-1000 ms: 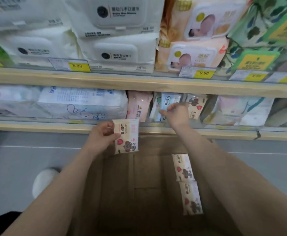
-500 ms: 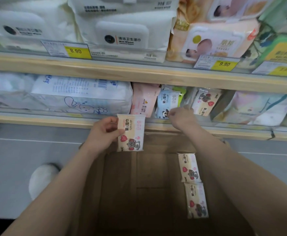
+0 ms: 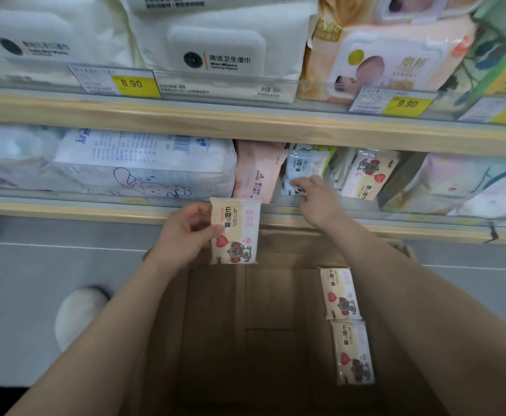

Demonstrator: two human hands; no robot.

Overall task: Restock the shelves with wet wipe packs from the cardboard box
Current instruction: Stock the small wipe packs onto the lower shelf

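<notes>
My left hand [image 3: 185, 235] grips a small cream wet wipe pack [image 3: 236, 232] with a bear and red heart, held upright just below the lower shelf's edge. My right hand [image 3: 315, 202] reaches into the lower shelf [image 3: 65, 207], fingers spread and touching a blue panda pack [image 3: 304, 166]; it holds nothing. A row of matching bear packs [image 3: 366, 178] leans on the shelf to the right of that hand. Below, the open cardboard box [image 3: 230, 340] holds two more bear packs [image 3: 339, 294] [image 3: 354, 352] against its right wall.
A pink pack [image 3: 257, 175] and a large white-blue pack [image 3: 143, 166] stand left of my right hand. The upper shelf [image 3: 245, 124] carries big white and peach wipe packs behind price tags [image 3: 131, 84]. A white shoe [image 3: 77, 316] rests on the grey floor left of the box.
My right hand has opened and slid slightly left from the bear packs onto the blue panda pack. The left hand still holds its pack in about the same place.
</notes>
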